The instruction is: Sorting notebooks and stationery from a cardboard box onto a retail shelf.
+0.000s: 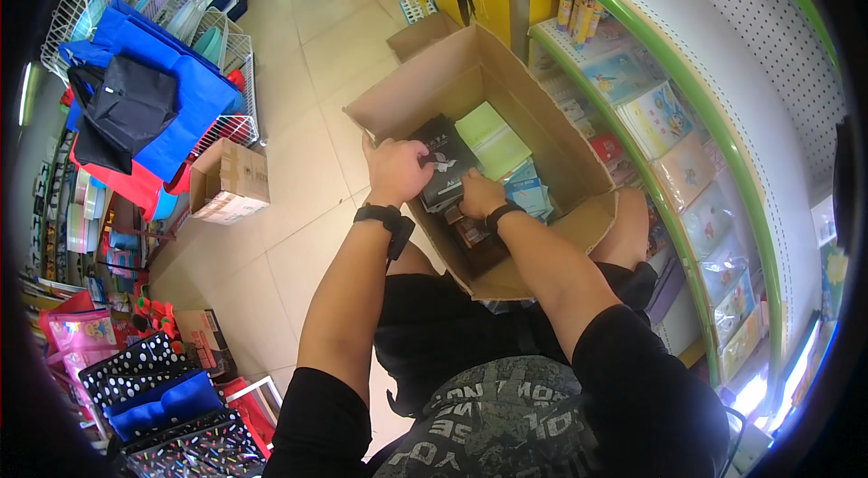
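A tall open cardboard box (549, 105) stands before me, between my legs. Inside it lies a stack of black-covered notebooks (444, 156) with printing on the top cover. My left hand (399, 169) grips the stack at its left edge, close to the box's left wall. The fingers of my right hand (483, 194) are on the stack's lower right edge; their undersides are hidden. Right of the stack lie light green notebooks (495, 142) and blue booklets or packets (527, 192). Below my right hand, small brown packs (472, 232) show near the box bottom.
On the right, a green-edged shelf unit (661, 159) holds notebooks in clear wrappers (654, 118). A smaller cardboard box (230, 181) sits on the tiled floor (305, 234) at left. Blue bags (163, 84) lie over wire baskets; patterned bags (196, 447) stand lower left.
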Demonstrator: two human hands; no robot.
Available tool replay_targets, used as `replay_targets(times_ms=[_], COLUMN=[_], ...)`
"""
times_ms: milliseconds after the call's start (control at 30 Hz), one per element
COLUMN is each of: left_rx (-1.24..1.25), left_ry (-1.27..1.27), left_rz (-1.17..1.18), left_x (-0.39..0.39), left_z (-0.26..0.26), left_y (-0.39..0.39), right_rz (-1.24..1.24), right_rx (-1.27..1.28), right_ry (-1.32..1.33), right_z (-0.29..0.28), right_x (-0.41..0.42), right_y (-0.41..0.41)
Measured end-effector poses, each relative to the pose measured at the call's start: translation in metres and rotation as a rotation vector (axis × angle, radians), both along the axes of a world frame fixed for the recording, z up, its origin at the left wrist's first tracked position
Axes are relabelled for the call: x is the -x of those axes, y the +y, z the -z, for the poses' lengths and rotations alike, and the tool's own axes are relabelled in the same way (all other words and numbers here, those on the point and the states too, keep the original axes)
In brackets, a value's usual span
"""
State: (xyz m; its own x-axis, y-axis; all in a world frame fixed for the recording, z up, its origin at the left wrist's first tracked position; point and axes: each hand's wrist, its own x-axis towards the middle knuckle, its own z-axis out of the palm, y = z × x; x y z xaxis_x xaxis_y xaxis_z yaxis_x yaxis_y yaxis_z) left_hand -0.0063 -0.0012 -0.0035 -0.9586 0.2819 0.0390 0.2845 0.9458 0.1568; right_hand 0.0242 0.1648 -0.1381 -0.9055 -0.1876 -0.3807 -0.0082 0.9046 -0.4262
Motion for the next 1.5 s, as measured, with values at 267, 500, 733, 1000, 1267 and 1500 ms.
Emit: replay_targets(times_ms=[267,500,733,1000,1267,1500], left_rx=[0.032,0.037,0.058,0.001,-0.001,0.005], left_ry=[0.023,0.008,0.011,0.023,0.034,0.021], left_rz=[0.002,-0.008,0.000,0.005,0.009,0.003], left_x=[0.001,0.000,0.000,-0.001,0.000,-0.001], left_z=[0.001,-0.001,0.000,0.003,0.005,0.002], left_y=[-0.003,0.000,0.002,-0.002,-0.003,0.001], right_rz=[0.071,0.135,0.202,0.337,0.464,0.440], right_rx=[0.099,0.174,0.368,0.418,0.448,0.488], right_ry=[-0.008,-0.111,0.002,-0.046,-0.091,-0.114], right_z=[0.005,0.019,0.050,0.048,0.045,0.034], right_x=[-0.002,0.000,0.018,0.016,0.012,0.007], right_y=[0.016,0.019,0.024,0.030,0.031,0.032])
